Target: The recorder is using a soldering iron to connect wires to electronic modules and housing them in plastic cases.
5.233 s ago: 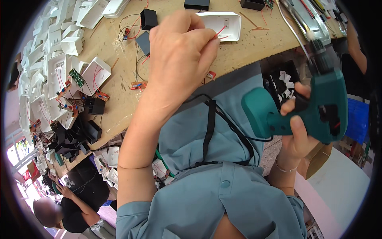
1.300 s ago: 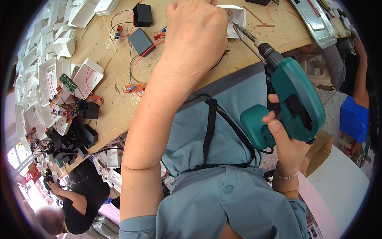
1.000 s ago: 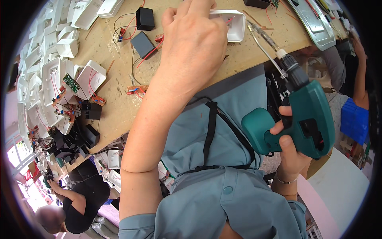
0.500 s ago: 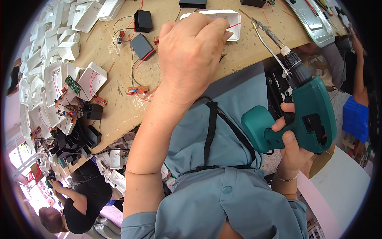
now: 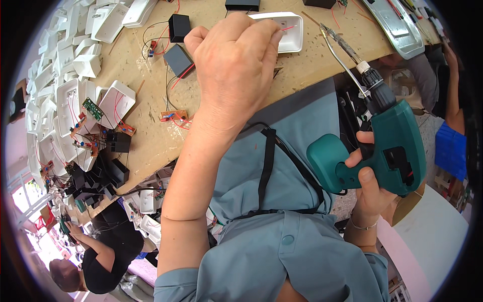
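Note:
My right hand (image 5: 370, 181) grips a green pistol-shaped soldering gun (image 5: 400, 138), fingers round its handle; the hot tip and thin metal feed tube point up over the table's front edge. Over the tabletop, my left hand (image 5: 234, 63) is closed, its fingertips pinched at a red wire (image 5: 288, 28) whose end sticks out past them. Beneath and beside those fingers lies a white plastic case (image 5: 294, 40), partly covered by the hand. A black box (image 5: 178, 60) with wires lies left of the hand. Nearer the edge is a small brown circuit board (image 5: 173, 116) with red wires.
White cases (image 5: 110, 22) are heaped along the table's left. Wired boards and black boxes (image 5: 118, 141) pile up at its near left corner. A metal tray (image 5: 397, 32) stands at the far right. One co-worker (image 5: 100, 251) sits lower left; another person's arm (image 5: 453, 100) shows at right.
My left hand has shifted slightly left and up, and less of the red wire shows past its fingertips. The soldering gun has barely moved.

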`<state>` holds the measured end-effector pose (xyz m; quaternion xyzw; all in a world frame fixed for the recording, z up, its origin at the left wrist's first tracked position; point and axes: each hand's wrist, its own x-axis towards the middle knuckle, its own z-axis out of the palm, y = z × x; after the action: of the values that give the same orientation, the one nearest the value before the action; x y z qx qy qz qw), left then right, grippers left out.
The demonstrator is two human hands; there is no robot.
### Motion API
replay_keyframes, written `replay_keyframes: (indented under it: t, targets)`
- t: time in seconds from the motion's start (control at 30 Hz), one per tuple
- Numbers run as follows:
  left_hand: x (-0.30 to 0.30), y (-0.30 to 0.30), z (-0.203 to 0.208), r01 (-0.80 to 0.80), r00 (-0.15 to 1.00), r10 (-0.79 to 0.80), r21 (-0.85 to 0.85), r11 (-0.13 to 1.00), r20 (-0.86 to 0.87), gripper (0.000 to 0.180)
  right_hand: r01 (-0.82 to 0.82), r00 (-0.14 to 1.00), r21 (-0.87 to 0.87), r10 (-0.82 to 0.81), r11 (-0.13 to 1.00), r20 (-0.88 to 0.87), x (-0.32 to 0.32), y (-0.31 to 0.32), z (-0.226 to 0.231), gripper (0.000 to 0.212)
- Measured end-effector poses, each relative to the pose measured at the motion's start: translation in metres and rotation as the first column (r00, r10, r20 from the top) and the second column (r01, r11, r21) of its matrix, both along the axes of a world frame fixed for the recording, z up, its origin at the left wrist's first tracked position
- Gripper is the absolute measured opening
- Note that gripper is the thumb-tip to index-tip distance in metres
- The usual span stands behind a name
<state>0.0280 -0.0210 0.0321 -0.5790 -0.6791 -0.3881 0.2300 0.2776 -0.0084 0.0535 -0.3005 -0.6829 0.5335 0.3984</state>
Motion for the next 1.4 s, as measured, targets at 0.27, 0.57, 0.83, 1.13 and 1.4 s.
replay_keyframes:
  t: [0.27,0.57,0.83,1.13,1.4]
  targets:
    - [0.000,0.003,0.001,-0.027,0.999,0.027,-0.003,1.000,-0.047,0.007,-0.023,1.000,-0.045,0.024,0.999,0.014,0.001,-0.002,-0.002,0.047]
    - [0.007,0.003,0.013,-0.075,0.997,0.072,-0.113,0.991,-0.028,0.005,-0.035,0.998,-0.109,0.040,0.993,0.042,-0.003,-0.004,-0.005,0.049]
    - [0.016,0.007,0.039,-0.094,0.993,0.110,-0.241,0.966,0.053,0.003,-0.025,0.998,-0.136,0.032,0.990,0.050,-0.011,0.001,-0.007,0.048]
    - [-0.015,0.039,-0.015,0.226,0.973,-0.189,0.369,0.902,-0.134,0.004,-0.123,0.991,-0.206,0.131,0.971,0.029,-0.010,0.004,-0.008,0.041]
    - [-0.014,0.042,-0.017,0.209,0.973,-0.149,0.391,0.896,-0.178,0.008,-0.024,0.998,-0.162,0.034,0.986,0.054,-0.022,0.002,-0.007,0.045]
